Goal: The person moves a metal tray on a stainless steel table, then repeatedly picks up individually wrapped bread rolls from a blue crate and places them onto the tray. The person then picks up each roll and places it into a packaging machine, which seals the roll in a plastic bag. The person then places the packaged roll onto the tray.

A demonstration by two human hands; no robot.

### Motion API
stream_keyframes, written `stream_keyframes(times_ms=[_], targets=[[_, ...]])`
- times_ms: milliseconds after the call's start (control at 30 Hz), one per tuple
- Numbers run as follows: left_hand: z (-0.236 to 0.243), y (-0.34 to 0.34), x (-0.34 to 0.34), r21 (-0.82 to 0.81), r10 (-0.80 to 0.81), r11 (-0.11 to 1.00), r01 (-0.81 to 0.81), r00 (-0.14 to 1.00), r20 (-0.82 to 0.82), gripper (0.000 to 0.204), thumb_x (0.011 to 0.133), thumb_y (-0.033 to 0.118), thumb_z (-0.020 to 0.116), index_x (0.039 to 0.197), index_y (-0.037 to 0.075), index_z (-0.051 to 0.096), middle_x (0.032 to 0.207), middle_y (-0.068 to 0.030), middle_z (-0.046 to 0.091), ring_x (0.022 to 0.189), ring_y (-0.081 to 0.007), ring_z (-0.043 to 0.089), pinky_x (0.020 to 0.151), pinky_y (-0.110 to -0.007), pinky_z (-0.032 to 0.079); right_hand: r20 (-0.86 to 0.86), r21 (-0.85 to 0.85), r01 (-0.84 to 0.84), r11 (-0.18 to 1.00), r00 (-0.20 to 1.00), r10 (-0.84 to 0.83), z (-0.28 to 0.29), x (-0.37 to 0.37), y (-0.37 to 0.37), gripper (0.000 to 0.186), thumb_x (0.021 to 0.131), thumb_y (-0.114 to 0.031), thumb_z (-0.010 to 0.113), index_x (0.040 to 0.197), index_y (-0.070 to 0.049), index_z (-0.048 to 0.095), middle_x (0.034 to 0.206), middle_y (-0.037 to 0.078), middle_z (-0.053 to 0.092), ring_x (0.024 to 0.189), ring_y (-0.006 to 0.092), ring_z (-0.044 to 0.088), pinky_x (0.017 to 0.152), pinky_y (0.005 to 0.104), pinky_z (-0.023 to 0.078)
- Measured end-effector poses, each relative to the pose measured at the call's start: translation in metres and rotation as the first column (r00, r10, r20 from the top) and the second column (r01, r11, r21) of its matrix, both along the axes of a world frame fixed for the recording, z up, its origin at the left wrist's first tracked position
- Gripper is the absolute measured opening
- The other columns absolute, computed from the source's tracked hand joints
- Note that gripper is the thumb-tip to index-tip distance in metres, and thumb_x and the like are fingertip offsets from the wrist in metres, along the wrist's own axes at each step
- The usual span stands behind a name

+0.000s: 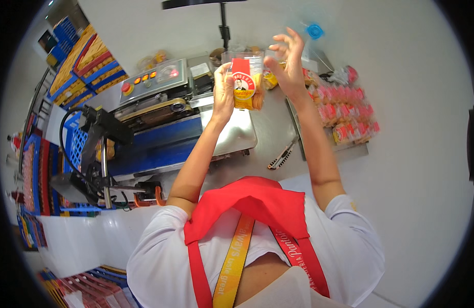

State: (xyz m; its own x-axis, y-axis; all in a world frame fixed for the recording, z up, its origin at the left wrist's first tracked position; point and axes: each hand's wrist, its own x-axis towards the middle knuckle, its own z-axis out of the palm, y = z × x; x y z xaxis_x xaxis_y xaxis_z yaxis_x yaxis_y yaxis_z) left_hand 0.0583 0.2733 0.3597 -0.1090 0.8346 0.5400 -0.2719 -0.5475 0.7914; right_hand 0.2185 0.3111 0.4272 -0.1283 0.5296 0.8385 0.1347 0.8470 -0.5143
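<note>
Upright in my left hand (223, 95) is a clear plastic bag of biscuits (257, 102) with a red and yellow label. Fingers and thumb close around its left side, and the bag's top stands loose above the biscuits. To the right of the bag my right hand (289, 64) is raised, fingers spread and bent, holding nothing. Below the hands runs a sealing machine with a blue conveyor belt (165, 141), its metal end plate (232, 131) under the bag. A utility knife (283, 155) lies on the steel table (270, 128).
Several filled bags with red labels (347, 110) sit in rows at the right. The machine's control panel (155, 79) has lit displays and a red button. A black arm-like device (101, 128) stands over the belt's left end. Stacked crates (85, 66) fill the far left.
</note>
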Motion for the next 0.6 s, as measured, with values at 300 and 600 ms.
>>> stream_keyframes(times_ms=[300,600], targets=[[-0.076,-0.029,-0.069,-0.013,0.277,0.939,-0.344,0.777,-0.565,0.059,0.084,0.023,0.067,0.129,0.000,0.037,0.122,-0.0145,0.055,0.094,-0.0182,0.058,0.082,-0.029,0.049,-0.104,-0.583,-0.243,0.776,0.969,0.225,-0.149,-0.049,-0.037,0.060,0.080,-0.003,0.069,0.116,-0.006,0.021,0.106,0.018,0.058,0.096,0.0212,0.060,0.083,0.0312,0.049],[-0.043,-0.047,-0.049,0.172,0.601,0.782,-0.599,0.653,-0.461,0.021,0.079,0.008,0.070,0.098,0.001,0.062,0.097,-0.0111,0.059,0.085,-0.0173,0.061,0.069,-0.025,0.053,0.135,-0.244,0.330,0.912,0.943,-0.305,-0.108,-0.064,-0.058,0.007,0.082,-0.007,0.062,0.082,0.000,0.061,0.095,0.019,0.064,0.087,0.0308,0.063,0.072,0.0355,0.050]])
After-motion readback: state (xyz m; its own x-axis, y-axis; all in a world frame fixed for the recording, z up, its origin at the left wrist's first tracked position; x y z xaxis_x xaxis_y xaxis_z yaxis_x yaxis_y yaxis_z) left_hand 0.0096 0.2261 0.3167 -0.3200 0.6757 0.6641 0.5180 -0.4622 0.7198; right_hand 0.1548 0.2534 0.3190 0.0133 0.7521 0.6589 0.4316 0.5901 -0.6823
